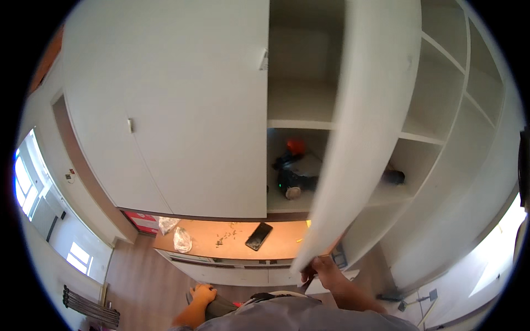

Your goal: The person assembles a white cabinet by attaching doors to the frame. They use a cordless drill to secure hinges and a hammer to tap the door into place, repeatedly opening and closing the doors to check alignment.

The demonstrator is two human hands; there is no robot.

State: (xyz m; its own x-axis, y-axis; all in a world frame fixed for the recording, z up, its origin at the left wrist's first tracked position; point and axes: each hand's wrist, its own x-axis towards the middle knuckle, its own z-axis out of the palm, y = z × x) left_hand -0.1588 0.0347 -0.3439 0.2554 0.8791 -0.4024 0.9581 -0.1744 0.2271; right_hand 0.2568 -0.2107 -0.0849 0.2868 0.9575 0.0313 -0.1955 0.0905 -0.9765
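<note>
A tall white cabinet door stands swung out toward me, its surface slightly blurred. Low on its edge, my right hand is closed, the fingers pressed against the door's bottom corner. A small dark strip shows just under those fingers; its kind cannot be made out. My left hand lies at the grey trouser leg, away from the cabinet, fingers apart and loosely bent, nothing visible in it. Behind the open door, a cabinet shelf sits above a compartment with a dark power tool and an orange-red item.
On the wooden counter lie a black phone, scattered small hardware and clear plastic bags. Closed white doors fill the left. Open white shelving rises at right. A folded dark rack stands on the floor.
</note>
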